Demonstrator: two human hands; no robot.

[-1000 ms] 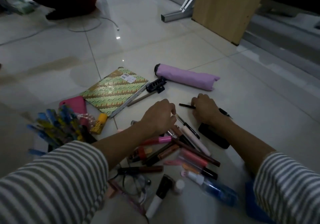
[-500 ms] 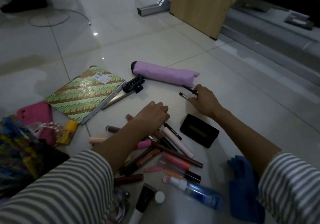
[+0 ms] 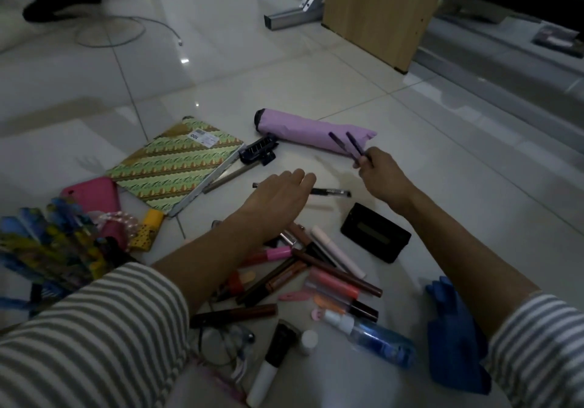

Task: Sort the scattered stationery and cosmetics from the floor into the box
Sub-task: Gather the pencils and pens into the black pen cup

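Note:
My right hand (image 3: 380, 180) grips two thin dark pens (image 3: 347, 145), lifted off the floor in front of the purple folded umbrella (image 3: 303, 131). My left hand (image 3: 278, 195) hovers flat with straight fingers above a black pen (image 3: 331, 192) lying on the tile. Below my arms lies a heap of lip glosses, pencils and tubes (image 3: 319, 268). A black compact case (image 3: 376, 232) sits to the right of the heap. No box is in view.
A green patterned notebook (image 3: 177, 167), a black hair clip (image 3: 259, 151), a pink phone case (image 3: 91, 192), a yellow item (image 3: 148, 227) and a colourful fan (image 3: 47, 249) lie left. A blue spray bottle (image 3: 379, 341), blue cloth (image 3: 455, 331) and glasses (image 3: 227, 344) lie near me. A wooden panel (image 3: 379, 9) stands behind.
My right hand picked up thin pens and raised them toward the umbrella. My left hand uncurled from a fist over the heap and reached forward, flat.

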